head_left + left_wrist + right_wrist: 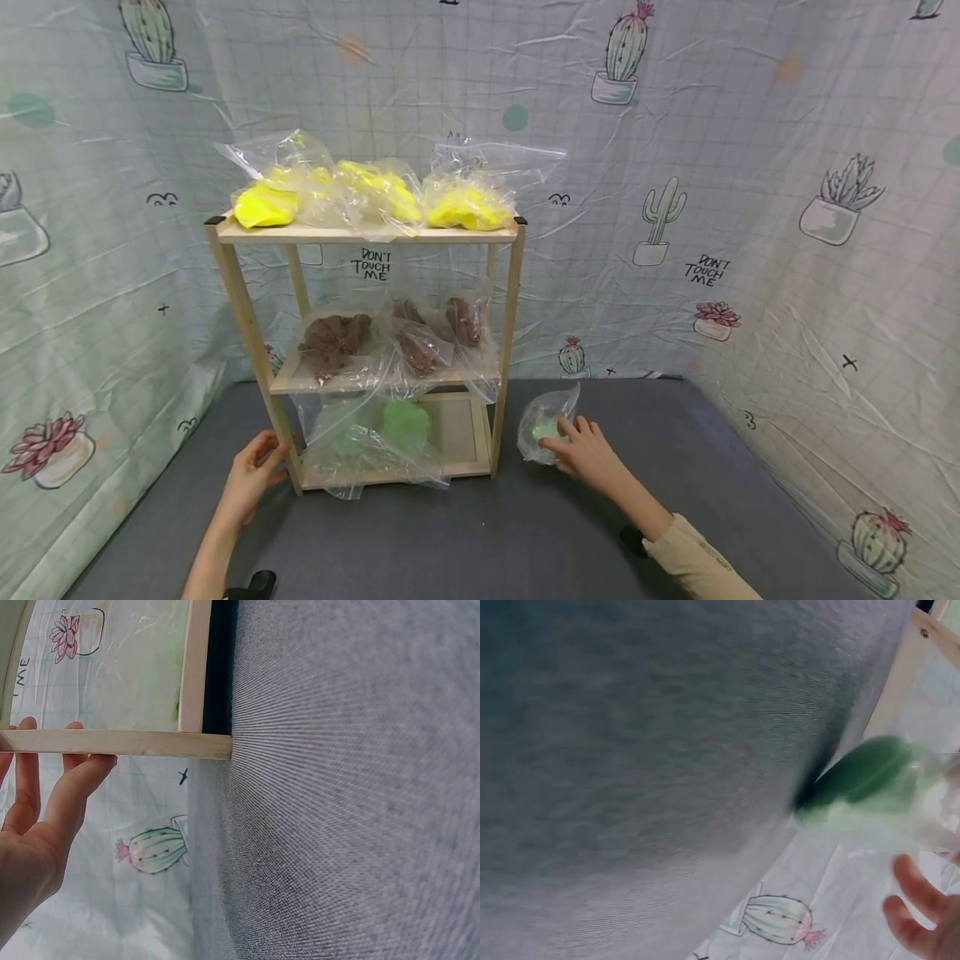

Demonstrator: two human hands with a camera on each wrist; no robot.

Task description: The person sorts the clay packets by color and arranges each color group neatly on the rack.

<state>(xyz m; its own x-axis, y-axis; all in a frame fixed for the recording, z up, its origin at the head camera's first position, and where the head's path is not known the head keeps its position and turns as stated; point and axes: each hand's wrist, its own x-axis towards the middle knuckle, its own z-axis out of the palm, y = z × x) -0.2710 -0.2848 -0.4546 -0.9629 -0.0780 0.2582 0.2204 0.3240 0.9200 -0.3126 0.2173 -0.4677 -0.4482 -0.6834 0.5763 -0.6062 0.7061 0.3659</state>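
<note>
My left hand point(250, 479) grips the front left post point(150, 742) of a small wooden shelf point(367, 237) near its foot. In the left wrist view the fingers point(79, 776) lie on both sides of this post. Right of the shelf, my right hand point(594, 457) holds a clear zip bag point(534, 433) with something light green inside. The right wrist view shows this green content point(870, 780) just off the grey surface, blurred; part of the right hand's grip is cut off there. On the shelf's bottom board lie bags with green contents point(405, 425).
Bags with yellow contents point(465, 207) lie on the top board. The middle board bears bags with brown contents point(333, 342), some hanging over its front edge. Dark grey cloth point(450, 542) covers the table. A cactus-print sheet point(750, 167) hangs behind and at the sides.
</note>
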